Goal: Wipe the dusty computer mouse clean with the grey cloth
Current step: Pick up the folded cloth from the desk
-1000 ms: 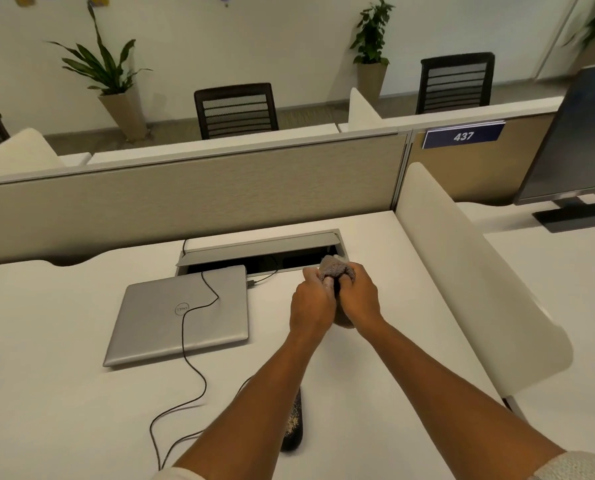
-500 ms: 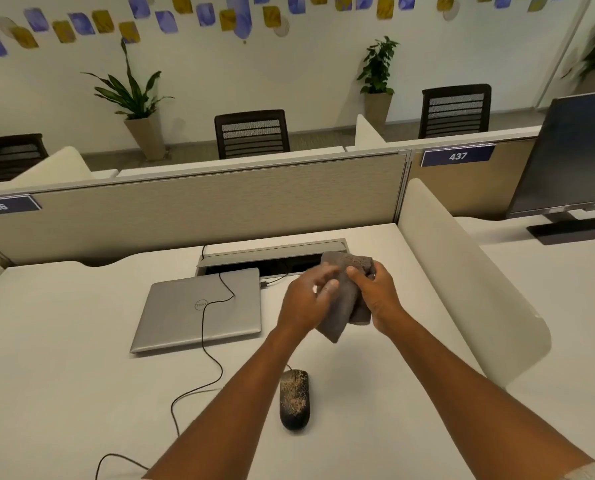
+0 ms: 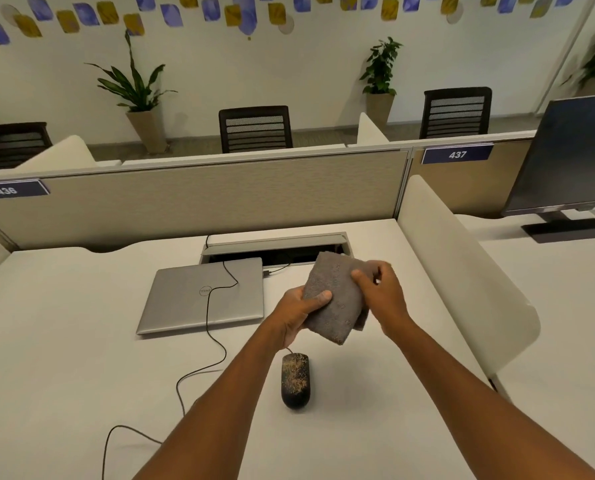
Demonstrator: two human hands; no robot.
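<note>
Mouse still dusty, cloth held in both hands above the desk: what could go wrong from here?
1. The mouse lies free on the desk with no hand steadying it, so a one-handed wipe may just push it along.
2. Its cable runs over the closed laptop; a sliding mouse could drag it across the lid.
3. The grey cloth, gripped by the left hand and right hand, may sweep the dust onto the desk.

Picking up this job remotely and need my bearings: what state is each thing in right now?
grey cloth: held up above the desk, gripped by both hands
left hand: grips the cloth's left edge
right hand: grips the cloth's right side
mouse: on the desk, dusty, untouched
laptop: lid closed, cable lying across it
monitor: screen dark
</note>
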